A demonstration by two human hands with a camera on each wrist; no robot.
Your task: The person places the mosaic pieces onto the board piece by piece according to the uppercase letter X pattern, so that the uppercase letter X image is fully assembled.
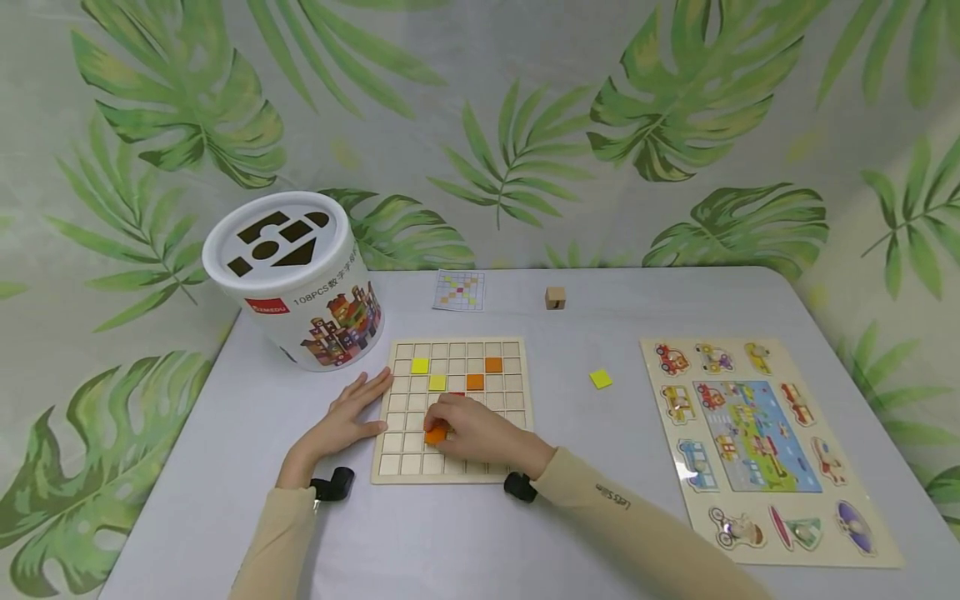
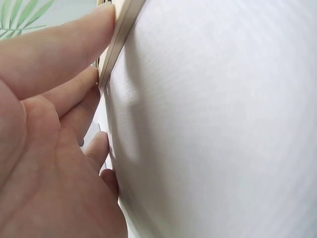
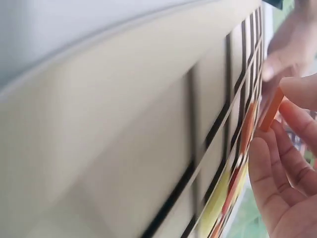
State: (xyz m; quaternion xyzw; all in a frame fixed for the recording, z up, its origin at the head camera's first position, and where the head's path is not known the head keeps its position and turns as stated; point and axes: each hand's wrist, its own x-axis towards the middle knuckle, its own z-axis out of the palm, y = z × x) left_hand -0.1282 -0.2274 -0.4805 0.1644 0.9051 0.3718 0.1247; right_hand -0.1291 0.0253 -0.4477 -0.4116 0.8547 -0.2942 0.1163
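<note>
A square wooden grid board (image 1: 393,464) lies on the table, with yellow tiles (image 1: 420,366), orange tiles (image 1: 492,365) and part of a red tile (image 1: 456,394) in its cells. Over the lower middle of the board, my right hand (image 1: 476,429) pinches an orange tile (image 3: 272,110) between thumb and fingers, tilted above the grid. Beneath that hand the right wrist view shows another orange tile (image 3: 246,130) set in the board; in the head view the hand covers several cells. My left hand (image 1: 347,423) rests at the board's left edge, its fingers extended and touching the side.
Behind the left hand stands a white printed bucket (image 1: 300,292) with shape holes in its lid. A pattern card (image 1: 459,291) and a small wooden block (image 1: 555,298) lie beyond the board. To the right are a loose yellow tile (image 1: 601,379) and a vehicle puzzle board (image 1: 663,367).
</note>
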